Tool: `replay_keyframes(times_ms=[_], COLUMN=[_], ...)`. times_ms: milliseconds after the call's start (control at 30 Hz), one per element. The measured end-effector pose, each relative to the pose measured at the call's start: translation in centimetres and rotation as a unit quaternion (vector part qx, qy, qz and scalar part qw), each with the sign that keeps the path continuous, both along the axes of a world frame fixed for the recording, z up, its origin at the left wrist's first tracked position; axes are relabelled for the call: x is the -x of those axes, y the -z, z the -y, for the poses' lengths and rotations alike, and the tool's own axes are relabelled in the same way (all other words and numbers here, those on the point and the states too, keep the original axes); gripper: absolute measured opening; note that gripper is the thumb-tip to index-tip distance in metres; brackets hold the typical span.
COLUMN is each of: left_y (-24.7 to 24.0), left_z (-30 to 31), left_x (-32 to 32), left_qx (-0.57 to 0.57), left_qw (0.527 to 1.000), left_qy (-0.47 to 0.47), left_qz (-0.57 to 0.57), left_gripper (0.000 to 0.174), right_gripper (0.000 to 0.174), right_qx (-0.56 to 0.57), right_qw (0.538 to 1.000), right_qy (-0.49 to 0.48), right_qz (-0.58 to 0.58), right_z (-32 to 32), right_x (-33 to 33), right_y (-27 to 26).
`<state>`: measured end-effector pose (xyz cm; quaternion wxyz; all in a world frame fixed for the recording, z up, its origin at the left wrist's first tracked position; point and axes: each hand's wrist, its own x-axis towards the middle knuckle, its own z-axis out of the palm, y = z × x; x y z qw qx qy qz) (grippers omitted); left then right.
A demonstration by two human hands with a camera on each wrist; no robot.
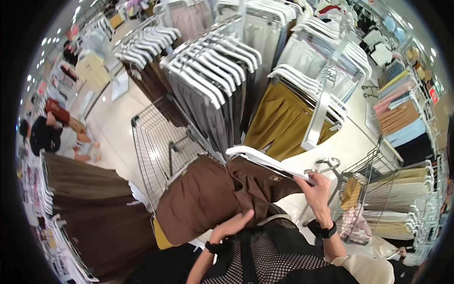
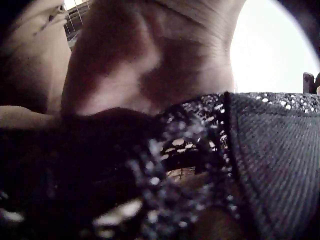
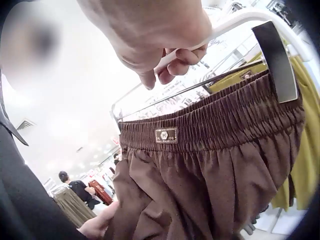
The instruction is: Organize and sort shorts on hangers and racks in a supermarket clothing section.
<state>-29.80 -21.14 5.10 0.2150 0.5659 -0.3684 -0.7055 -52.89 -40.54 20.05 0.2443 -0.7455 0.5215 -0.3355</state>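
Observation:
My right hand [image 1: 316, 190] grips the middle of a white hanger [image 1: 257, 156], fingers curled round its bar in the right wrist view. From its clips hang brown trousers [image 3: 210, 170] with a gathered elastic waistband and a small square label [image 3: 166, 135]. My left hand [image 1: 232, 226] lies against the brown cloth lower down, fingers fairly straight. Further left in the head view, more brown fabric [image 1: 201, 199] spreads beside the shopping cart. The left wrist view holds mostly palm and wrist close up, above black mesh clothing [image 2: 200, 135].
Grey trousers [image 1: 201, 102] and mustard trousers [image 1: 279, 118] hang on racks ahead. A wire shopping cart [image 1: 151, 132] stands front left, another cart [image 1: 373, 173] at right. Dark brown garments [image 1: 101, 208] hang close at left. People [image 1: 47, 135] are further off at left.

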Motion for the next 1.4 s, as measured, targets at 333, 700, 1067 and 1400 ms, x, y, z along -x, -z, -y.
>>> replay_keyframes(times_ms=[333,700,1067,1400], left_y=[-2.4,-1.2,0.5,-2.1], left_z=[8.6,7.2,3.9,0.0], left_x=[5.9,6.5,4.9,0.3], left_qx=[0.013,-0.012,0.041,0.118], left_qw=[0.998,0.993,0.980,0.933], left_qy=[0.064,-0.091,-0.164,-0.317], left_qz=[0.012,0.074,0.100,0.120], left_gripper=[0.082,0.064,0.052,0.037], right_gripper=[0.029,0.037,0.024,0.014], right_qx=[0.005,0.062,0.297,0.078], right_qw=[0.999,0.997,0.954,0.971], right_qy=[-0.032,-0.039,-0.017,-0.226], right_qz=[0.022,-0.018,0.038,0.003], right_z=[12.9,25.2,24.0,12.4], right_x=[5.4,1.6,-0.1,1.1], right_y=[2.7,-0.3,2.7,12.5])
